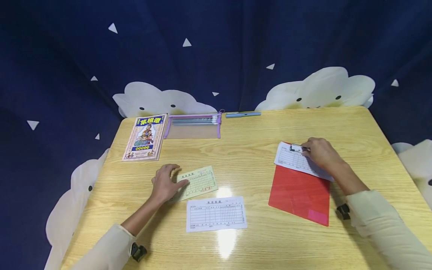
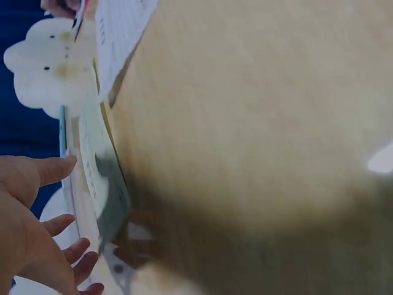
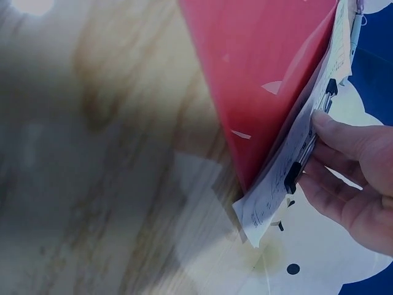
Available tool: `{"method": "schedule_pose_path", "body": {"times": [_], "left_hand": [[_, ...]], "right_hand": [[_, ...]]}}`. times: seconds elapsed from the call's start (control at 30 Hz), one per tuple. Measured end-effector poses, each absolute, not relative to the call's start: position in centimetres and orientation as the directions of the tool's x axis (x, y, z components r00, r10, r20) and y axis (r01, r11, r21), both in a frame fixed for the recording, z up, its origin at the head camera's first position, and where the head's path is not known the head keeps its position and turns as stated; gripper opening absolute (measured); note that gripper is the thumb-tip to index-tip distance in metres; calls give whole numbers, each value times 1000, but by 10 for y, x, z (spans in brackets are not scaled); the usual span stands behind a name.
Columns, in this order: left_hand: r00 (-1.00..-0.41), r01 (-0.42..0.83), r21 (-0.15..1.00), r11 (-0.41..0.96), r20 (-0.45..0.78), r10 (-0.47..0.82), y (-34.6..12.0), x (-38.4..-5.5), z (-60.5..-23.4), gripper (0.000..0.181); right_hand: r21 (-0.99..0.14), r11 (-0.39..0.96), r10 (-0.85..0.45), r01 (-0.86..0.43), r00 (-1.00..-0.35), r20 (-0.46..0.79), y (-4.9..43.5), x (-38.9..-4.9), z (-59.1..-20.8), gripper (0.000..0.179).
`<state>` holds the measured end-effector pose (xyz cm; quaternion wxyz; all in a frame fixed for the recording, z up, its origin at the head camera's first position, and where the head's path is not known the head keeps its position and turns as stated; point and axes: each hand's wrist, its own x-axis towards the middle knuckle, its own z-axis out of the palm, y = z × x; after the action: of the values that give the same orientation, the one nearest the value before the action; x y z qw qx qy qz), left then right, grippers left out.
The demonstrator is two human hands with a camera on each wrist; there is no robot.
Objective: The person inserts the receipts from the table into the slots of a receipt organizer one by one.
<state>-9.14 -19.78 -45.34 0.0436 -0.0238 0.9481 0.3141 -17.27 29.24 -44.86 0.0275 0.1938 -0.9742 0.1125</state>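
Observation:
At the right of the head view, my right hand point(image 1: 320, 152) pinches a metal clip point(image 1: 298, 148) at the top of a red folder point(image 1: 298, 195). White printed slips point(image 1: 287, 157) lie under that clip, along the folder's upper edge. The right wrist view shows the clip point(image 3: 295, 175) with black ends, my thumb on one side and fingers on the other. My left hand point(image 1: 165, 182) hovers with spread fingers over the left end of a pale green form slip point(image 1: 200, 182). Just below it lies a white form slip point(image 1: 216, 213).
Toward the back left of the wooden table point(image 1: 249, 165) lies a book point(image 1: 146, 137) with an illustrated cover. Beside it are a purple-edged mesh pencil pouch point(image 1: 194, 131) and a blue pen point(image 1: 243, 114). A dark blue curtain point(image 1: 236, 48) with clouds hangs behind.

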Motion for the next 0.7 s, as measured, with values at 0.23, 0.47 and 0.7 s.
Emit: {"method": "schedule_pose_path", "body": {"times": [0.23, 0.47, 0.7], "left_hand": [[-988, -110, 643, 758, -153, -14, -214, -77, -457, 60], [-990, -130, 653, 746, -130, -58, -215, -72, -461, 49], [-997, -68, 668, 741, -19, -74, -212, -68, -468, 28]], "right_hand": [[-215, 901, -362, -376, -927, 101, 295, -172, -450, 25], [-219, 906, -353, -362, -932, 84, 294, -172, -450, 26], [-227, 904, -355, -363, -932, 79, 293, -172, -447, 26]]}}
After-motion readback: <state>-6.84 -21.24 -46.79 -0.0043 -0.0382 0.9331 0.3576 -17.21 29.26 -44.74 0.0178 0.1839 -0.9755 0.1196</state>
